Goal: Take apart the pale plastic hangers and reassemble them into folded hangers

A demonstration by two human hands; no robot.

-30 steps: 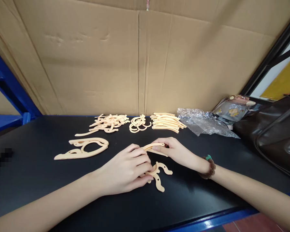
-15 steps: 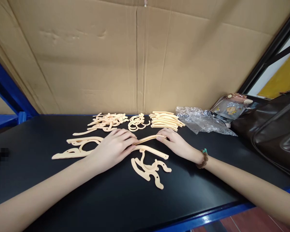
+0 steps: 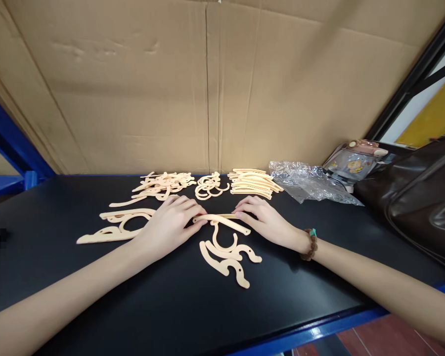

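Between my hands, at the middle of the black table, are two slim cream strips that cross. My left hand point(image 3: 176, 220) pinches the left end of the curved strip point(image 3: 228, 222), whose other end points down to the right. The fingers of my right hand point(image 3: 257, 217) are closed on the right end of the rear strip point(image 3: 226, 215). Just below lie a cream hook point(image 3: 222, 243) and two curved arm pieces point(image 3: 241, 269). Left of my left hand is a larger cream piece with a round opening point(image 3: 111, 233), partly hidden by that hand.
Along the back of the black table point(image 3: 133, 301) lie a pile of cream parts point(image 3: 165, 184), several hooks point(image 3: 209, 185) and a stack of strips point(image 3: 254, 183). Crumpled clear plastic point(image 3: 311, 183), a printed pouch point(image 3: 350, 165) and a dark bag point(image 3: 411, 198) are at the right.
The rear strip has turned to lie nearly level. The curved strip has shifted up and left, its left end now showing at my left fingertips. My right hand has moved slightly left and down.
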